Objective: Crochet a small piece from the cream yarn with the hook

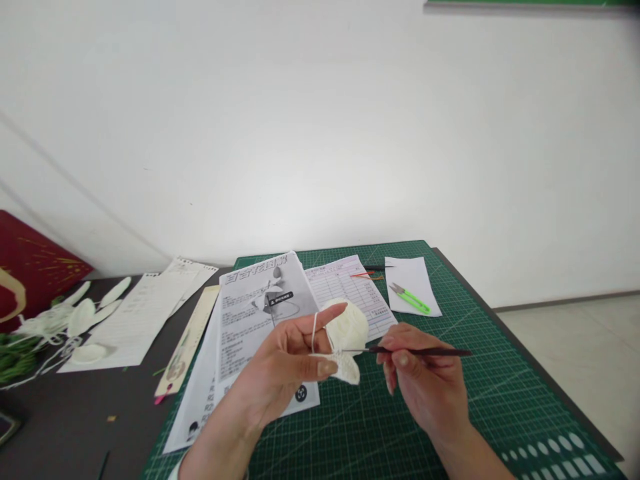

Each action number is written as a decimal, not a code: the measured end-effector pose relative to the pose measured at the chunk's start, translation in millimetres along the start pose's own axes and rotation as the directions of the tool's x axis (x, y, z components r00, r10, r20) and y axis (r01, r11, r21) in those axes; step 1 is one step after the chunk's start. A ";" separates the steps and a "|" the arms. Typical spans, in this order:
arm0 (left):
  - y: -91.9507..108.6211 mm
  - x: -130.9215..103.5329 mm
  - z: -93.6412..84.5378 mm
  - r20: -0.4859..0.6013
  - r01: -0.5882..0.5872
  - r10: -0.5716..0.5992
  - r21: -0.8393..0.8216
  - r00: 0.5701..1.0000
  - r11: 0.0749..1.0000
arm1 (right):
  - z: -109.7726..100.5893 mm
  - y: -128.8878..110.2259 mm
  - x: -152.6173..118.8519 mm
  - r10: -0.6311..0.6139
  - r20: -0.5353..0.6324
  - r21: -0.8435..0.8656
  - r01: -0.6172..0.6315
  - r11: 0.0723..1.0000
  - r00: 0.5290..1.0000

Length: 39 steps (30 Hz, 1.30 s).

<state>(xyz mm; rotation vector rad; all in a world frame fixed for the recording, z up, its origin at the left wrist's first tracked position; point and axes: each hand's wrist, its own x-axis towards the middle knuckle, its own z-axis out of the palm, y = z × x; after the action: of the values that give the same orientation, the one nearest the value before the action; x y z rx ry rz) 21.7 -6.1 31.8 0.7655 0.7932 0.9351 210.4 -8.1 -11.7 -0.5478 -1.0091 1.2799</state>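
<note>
My left hand (295, 353) pinches a small white crochet piece (349, 369) between thumb and fingers, and a strand of white yarn (314, 333) runs over its raised index finger. In my right hand (423, 373) is a crochet hook (435, 351) with a dark handle, held like a pen. The hook's thin metal tip points left and meets the crochet piece at its upper edge. Just behind the left fingers sits a ball of cream-white yarn (350, 327), partly covered by them. Both hands are above the green cutting mat (380, 427).
Printed pattern sheets (245, 333) and a lined form (345, 287) lie behind the hands. Green thread snips (413, 300) rest on white paper (407, 267) at the right. Finished white crochet petals (83, 317), green yarn (17, 357) and a ruler-like strip (187, 340) lie left.
</note>
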 end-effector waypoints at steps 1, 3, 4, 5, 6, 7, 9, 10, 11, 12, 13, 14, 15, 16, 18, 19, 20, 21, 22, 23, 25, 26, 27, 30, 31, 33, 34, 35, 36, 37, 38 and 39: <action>0.4 -0.4 0.3 0.008 0.011 -0.011 -0.008 1.000 1.000 | -0.6 -0.4 -0.2 -0.002 0.009 -0.006 0.002 1.000 1.000; 0.8 -0.8 -0.3 0.018 0.033 -0.033 -0.029 0.999 0.999 | -2.7 -1.4 -0.4 -0.014 0.036 -0.020 0.015 1.000 0.999; 0.8 -0.9 -1.1 0.023 0.046 -0.045 -0.038 0.999 0.998 | -4.1 -2.1 -0.4 -0.026 0.060 -0.028 0.028 0.999 0.998; 0.5 -1.0 -2.2 0.031 0.061 -0.059 -0.045 0.998 0.997 | -5.6 -3.0 -0.2 -0.043 0.091 -0.040 0.047 0.998 0.995; 0.2 -1.0 -3.5 0.043 0.076 -0.074 -0.049 0.996 0.996 | -7.0 -4.1 0.3 -0.065 0.127 -0.057 0.073 0.996 0.990; -0.1 -1.0 -4.8 0.054 0.091 -0.088 -0.053 0.995 0.994 | -8.3 -5.6 0.9 -0.088 0.163 -0.078 0.102 0.992 0.983; -0.7 -0.8 -6.8 0.078 0.120 -0.115 -0.060 0.990 0.991 | -10.1 -9.4 2.5 -0.128 0.227 -0.133 0.161 0.978 0.966; -0.8 -0.7 -7.5 0.087 0.128 -0.123 -0.063 0.989 0.990 | -10.5 -11.6 3.5 -0.144 0.249 -0.160 0.187 0.969 0.958; -1.0 -0.5 -7.8 0.094 0.134 -0.127 -0.063 0.987 0.989 | -10.7 -13.8 4.5 -0.157 0.266 -0.183 0.209 0.961 0.951; -1.0 -0.3 -7.9 0.101 0.138 -0.132 -0.063 0.986 0.988 | -10.7 -15.9 5.4 -0.162 0.276 -0.204 0.222 0.953 0.947; -1.0 -0.2 -7.8 0.108 0.143 -0.136 -0.060 0.985 0.988 | -10.8 -17.7 6.3 -0.166 0.284 -0.220 0.233 0.947 0.944; -1.0 0.0 -7.6 0.115 0.148 -0.140 -0.058 0.983 0.987 | -10.9 -19.1 7.0 -0.171 0.292 -0.230 0.243 0.942 0.941; -0.9 0.2 -7.3 0.122 0.153 -0.145 -0.058 0.982 0.987 | -11.1 -20.1 7.7 -0.173 0.300 -0.239 0.250 0.938 0.938; -0.8 0.3 -7.0 0.127 0.158 -0.150 -0.056 0.980 0.986 | -11.5 -20.7 8.2 -0.177 0.310 -0.246 0.259 0.934 0.934; -0.5 0.5 -6.5 0.140 0.167 -0.160 -0.044 0.977 0.985 | -12.6 -21.1 9.3 -0.184 0.330 -0.259 0.276 0.926 0.926; -0.3 0.6 -6.3 0.147 0.170 -0.163 -0.034 0.976 0.985 | -13.2 -21.3 9.8 -0.186 0.340 -0.260 0.283 0.923 0.922; 0.0 0.7 -6.2 0.153 0.173 -0.167 -0.026 0.974 0.985 | -13.7 -21.5 10.3 -0.184 0.345 -0.260 0.283 0.923 0.920; 0.2 0.8 -6.2 0.158 0.176 -0.171 -0.021 0.973 0.984 | -14.1 -21.9 10.8 -0.184 0.349 -0.255 0.282 0.925 0.919; 0.4 0.8 -6.1 0.159 0.182 -0.176 -0.020 0.971 0.983 | -14.3 -22.4 11.3 -0.182 0.351 -0.249 0.278 0.928 0.919; 0.5 0.8 -6.1 0.158 0.186 -0.180 -0.024 0.971 0.982 | -14.5 -23.1 11.6 -0.177 0.350 -0.244 0.272 0.931 0.920; 0.6 0.6 -6.1 0.154 0.195 -0.188 -0.031 0.970 0.980 | -14.8 -24.2 11.7 -0.168 0.345 -0.234 0.258 0.938 0.923; 0.6 0.4 -6.0 0.153 0.193 -0.187 -0.029 0.970 0.981 | -14.8 -24.2 11.4 -0.158 0.336 -0.225 0.241 0.944 0.929; 0.5 0.0 -5.9 0.152 0.184 -0.179 -0.020 0.972 0.983 | -14.9 -23.8 10.8 -0.139 0.317 -0.206 0.211 0.956 0.938; 0.6 -2.0 -5.1 0.126 0.123 -0.129 0.057 0.984 0.991 | -14.4 -18.7 9.1 -0.007 0.208 -0.081 0.025 0.996 0.978; 0.7 -2.8 -4.6 0.110 0.085 -0.098 0.118 0.989 0.989 | -13.9 -15.9 9.0 0.066 0.157 -0.025 -0.063 0.998 0.985; 0.9 -4.7 -3.0 0.093 -0.031 0.005 0.282 0.996 0.959 | -12.2 -9.7 10.2 0.228 0.064 0.094 -0.234 0.968 0.971; 0.6 -5.4 -1.9 0.092 -0.102 0.073 0.369 0.993 0.924 | -11.1 -6.6 11.5 0.307 0.033 0.152 -0.308 0.939 0.951; 0.0 -6.0 -0.6 0.096 -0.176 0.148 0.446 0.984 0.878 | -10.0 -3.8 13.2 0.378 0.011 0.204 -0.372 0.906 0.926; -1.0 -6.3 0.8 0.101 -0.238 0.217 0.504 0.971 0.830 | -8.8 -1.4 15.1 0.439 -0.006 0.254 -0.424 0.870 0.898; -2.4 -6.3 2.4 0.107 -0.286 0.272 0.543 0.956 0.789 | -7.8 0.6 17.1 0.496 -0.018 0.301 -0.468 0.831 0.868; -4.3 -5.8 4.0 0.102 -0.318 0.319 0.572 0.942 0.756 | -6.9 2.2 18.8 0.541 -0.027 0.340 -0.502 0.796 0.840; -6.6 -5.1 5.5 0.095 -0.339 0.355 0.592 0.930 0.731 | -6.1 3.3 20.2 0.577 -0.033 0.370 -0.526 0.765 0.816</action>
<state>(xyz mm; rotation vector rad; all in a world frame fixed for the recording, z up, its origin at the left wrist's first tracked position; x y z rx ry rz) 27.0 -14.3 30.2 1.5103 1.0068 1.0327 213.2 13.1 -11.2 -0.6803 -0.4784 1.8723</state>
